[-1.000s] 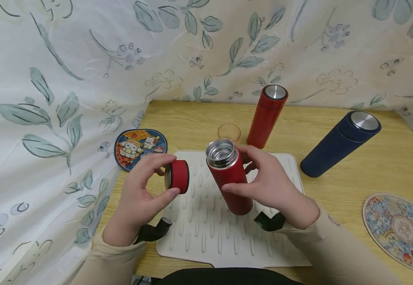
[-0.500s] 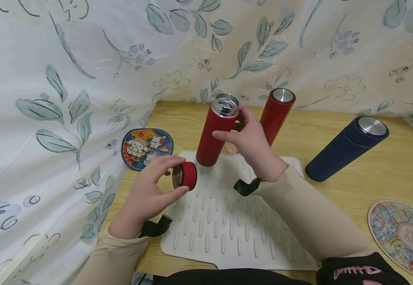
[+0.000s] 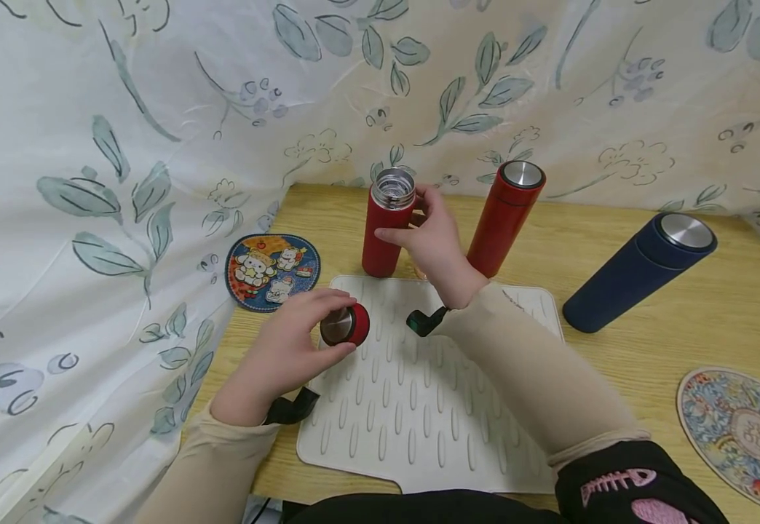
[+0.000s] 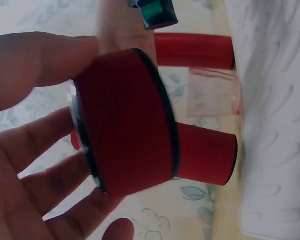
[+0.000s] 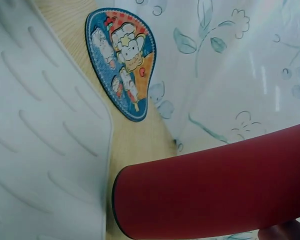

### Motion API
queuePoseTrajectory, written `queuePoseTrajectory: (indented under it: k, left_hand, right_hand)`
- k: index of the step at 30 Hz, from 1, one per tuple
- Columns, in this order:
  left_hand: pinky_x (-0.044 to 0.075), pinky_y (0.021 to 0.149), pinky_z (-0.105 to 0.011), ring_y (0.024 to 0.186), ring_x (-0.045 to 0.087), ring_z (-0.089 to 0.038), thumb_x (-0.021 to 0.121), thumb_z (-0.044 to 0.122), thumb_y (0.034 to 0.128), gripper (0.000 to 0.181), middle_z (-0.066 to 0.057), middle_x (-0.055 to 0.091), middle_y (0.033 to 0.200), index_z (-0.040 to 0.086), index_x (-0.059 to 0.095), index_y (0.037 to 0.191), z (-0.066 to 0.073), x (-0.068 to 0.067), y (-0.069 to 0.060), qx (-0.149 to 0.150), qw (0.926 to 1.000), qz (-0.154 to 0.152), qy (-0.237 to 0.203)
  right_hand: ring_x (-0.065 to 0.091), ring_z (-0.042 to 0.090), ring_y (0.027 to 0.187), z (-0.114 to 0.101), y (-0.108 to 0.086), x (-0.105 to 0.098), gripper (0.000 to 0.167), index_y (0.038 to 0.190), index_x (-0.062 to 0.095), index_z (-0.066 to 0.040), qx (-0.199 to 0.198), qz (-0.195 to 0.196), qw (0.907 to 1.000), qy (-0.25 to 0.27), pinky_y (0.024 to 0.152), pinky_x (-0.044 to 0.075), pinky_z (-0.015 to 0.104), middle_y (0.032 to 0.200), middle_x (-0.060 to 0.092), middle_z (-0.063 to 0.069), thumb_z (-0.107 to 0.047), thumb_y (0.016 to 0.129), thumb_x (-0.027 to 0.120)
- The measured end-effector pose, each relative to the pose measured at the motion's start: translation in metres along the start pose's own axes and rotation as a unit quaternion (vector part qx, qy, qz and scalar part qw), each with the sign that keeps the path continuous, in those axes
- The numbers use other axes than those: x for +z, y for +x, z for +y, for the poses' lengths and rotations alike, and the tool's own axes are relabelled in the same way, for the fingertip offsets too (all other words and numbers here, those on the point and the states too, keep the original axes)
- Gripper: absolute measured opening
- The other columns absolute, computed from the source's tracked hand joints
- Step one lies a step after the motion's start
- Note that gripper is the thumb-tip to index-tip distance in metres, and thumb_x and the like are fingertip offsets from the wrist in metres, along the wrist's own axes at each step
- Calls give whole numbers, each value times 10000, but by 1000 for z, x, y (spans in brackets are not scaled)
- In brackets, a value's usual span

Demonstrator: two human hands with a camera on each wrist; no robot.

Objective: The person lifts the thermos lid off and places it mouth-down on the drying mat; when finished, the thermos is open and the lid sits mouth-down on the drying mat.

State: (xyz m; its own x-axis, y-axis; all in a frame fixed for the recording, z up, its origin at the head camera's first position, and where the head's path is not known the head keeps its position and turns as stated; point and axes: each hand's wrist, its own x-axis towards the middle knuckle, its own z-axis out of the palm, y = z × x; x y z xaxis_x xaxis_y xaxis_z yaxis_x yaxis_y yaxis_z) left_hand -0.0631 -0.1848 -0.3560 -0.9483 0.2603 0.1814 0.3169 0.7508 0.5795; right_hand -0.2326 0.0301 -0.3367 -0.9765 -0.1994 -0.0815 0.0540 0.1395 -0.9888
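My left hand (image 3: pixel 285 346) holds a red lid (image 3: pixel 357 325) with a silver top and black rims, thumb and fingers around its sides. It is above the left part of the white ridged mat (image 3: pixel 419 407). My right hand (image 3: pixel 435 236) grips a red thermos bottle (image 3: pixel 383 236) without its lid, thumb in front and fingers on its right side. The steel mouth of that bottle faces up. Its base is just behind the mat's back edge in the right wrist view, where the red body (image 5: pixel 205 190) fills the lower right.
Another red thermos (image 3: pixel 504 218), capped, stands right of my right hand. A clear pinkish glass (image 4: pixel 212 92) is between the red bottles, mostly hidden in the head view. A navy thermos (image 3: pixel 635 273) stands farther right. A cartoon coaster (image 3: pixel 271 273) and a floral round mat (image 3: pixel 743 437) flank the mat.
My right hand has carried the open thermos from over the mat to the wooden table behind it, left of the capped red one. My left hand keeps the lid, its silver top now tilted more into view.
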Motion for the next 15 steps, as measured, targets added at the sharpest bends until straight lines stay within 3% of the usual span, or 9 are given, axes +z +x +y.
queuePoseTrajectory:
  k: [6, 15]
  left_hand:
    - [546, 1146, -540, 1361, 651, -319, 960, 211, 866, 576, -81, 727, 1443, 108, 756, 1395, -5, 4, 6, 108, 9980, -288, 553]
    - [585, 1110, -466, 1308, 687, -262, 941, 211, 889, 598, -44, 750, 1408, 156, 734, 1448, -13, 17, 19, -215, 9906, -1006, 898]
  right_hand:
    - [573, 276, 1454, 0, 0, 7, 811, 1580, 474, -255, 71, 31, 9998, -160, 1157, 561, 484, 1554, 587, -1, -149, 911, 919]
    - [586, 272, 1430, 1, 10, 10, 824, 1594, 470, -251, 117, 49, 9998, -132, 1137, 576, 470, 1543, 591, 10, -129, 912, 915]
